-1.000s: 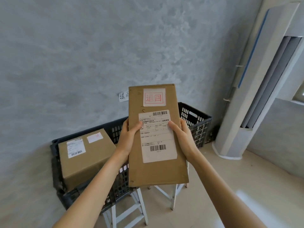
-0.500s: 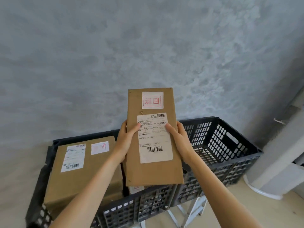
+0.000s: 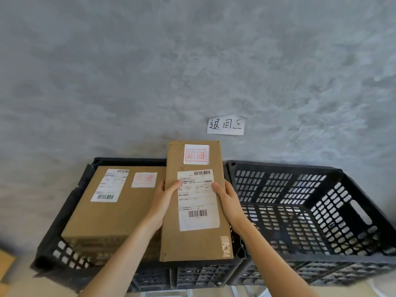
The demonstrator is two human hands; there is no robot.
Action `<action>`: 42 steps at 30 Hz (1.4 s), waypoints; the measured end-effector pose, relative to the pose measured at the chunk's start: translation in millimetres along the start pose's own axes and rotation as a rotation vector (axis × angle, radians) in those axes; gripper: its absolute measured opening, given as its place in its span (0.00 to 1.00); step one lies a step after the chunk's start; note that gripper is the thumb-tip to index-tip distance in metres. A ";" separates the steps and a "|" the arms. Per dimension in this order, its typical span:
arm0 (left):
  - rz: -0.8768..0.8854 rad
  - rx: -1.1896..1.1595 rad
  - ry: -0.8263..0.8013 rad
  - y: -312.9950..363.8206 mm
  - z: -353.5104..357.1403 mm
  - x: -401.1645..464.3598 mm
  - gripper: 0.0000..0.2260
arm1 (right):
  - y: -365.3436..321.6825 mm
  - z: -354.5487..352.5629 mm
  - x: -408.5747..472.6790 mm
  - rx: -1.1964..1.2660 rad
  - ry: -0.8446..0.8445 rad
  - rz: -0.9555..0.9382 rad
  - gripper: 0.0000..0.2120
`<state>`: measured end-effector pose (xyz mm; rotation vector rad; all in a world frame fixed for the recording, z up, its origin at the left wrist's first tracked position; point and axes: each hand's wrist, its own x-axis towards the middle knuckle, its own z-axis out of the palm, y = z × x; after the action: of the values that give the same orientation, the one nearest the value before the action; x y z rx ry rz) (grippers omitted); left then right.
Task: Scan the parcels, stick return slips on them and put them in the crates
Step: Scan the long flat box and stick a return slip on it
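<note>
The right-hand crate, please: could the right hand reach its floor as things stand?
Probably not at once: the right hand grips the long parcel together with the left hand. The right crate itself looks open-topped and empty, so nothing else blocks it.

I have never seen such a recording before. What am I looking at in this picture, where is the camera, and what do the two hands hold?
No machine appears here: a person works with bare hands, and the single camera sits on their head, looking forward and down. The left hand and right hand grip the sides of a long flat brown cardboard parcel, thumbs on its white shipping label. A white slip with a red stamp is stuck near the parcel's top. Below stand two black perforated plastic crates. The left crate holds a larger brown cardboard box with similar labels; the right crate shows nothing inside. A handwritten white paper sign is stuck on the grey wall.
</note>
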<state>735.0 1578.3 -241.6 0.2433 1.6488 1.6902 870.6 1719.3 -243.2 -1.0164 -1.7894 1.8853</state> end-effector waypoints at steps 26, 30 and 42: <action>-0.123 0.265 0.151 -32.0 18.9 29.2 0.14 | 37.4 0.4 45.8 -0.082 0.014 0.294 0.32; -0.129 0.298 0.153 -42.9 17.2 38.0 0.15 | 44.0 1.6 51.4 -0.152 0.057 0.284 0.28; -0.100 0.411 0.178 -63.9 15.8 56.0 0.20 | 69.3 10.6 50.8 -0.354 0.098 0.258 0.28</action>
<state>729.2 1618.2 -318.1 0.2064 2.0999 1.3171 843.8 1736.7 -323.7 -1.5000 -2.0607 1.6496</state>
